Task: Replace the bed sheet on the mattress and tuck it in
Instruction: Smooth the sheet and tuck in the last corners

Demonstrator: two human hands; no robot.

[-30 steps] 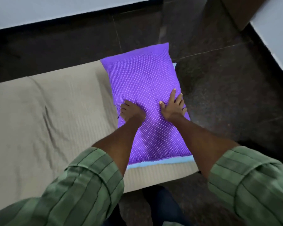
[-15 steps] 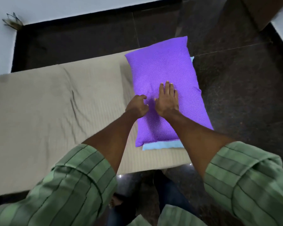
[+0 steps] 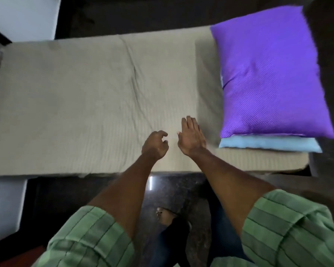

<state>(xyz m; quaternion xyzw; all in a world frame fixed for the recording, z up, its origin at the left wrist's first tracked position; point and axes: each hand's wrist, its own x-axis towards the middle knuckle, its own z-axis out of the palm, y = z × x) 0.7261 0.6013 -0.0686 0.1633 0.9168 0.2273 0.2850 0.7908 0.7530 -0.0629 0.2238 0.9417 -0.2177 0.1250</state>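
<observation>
I see both hands over the near part of the beige bed sheet (image 3: 75,105), which lies spread across the mattress (image 3: 258,164) with a long crease running away beyond the fingers. My left hand (image 3: 155,144) has its fingers loosely curled and grasping nothing — whether it touches the sheet I cannot tell. Just beside it, the right hand (image 3: 191,138) is released, fingers straight and together, pointing away from me, low over the sheet. Off to the right of the right fingers, apart from them, sits the purple pillow (image 3: 268,74), stacked on a light blue pillow (image 3: 268,143) whose near edge peeks out — both at the right end of the mattress. Below the wrists, the dark floor (image 3: 181,189) and green striped sleeves (image 3: 289,228) show.
</observation>
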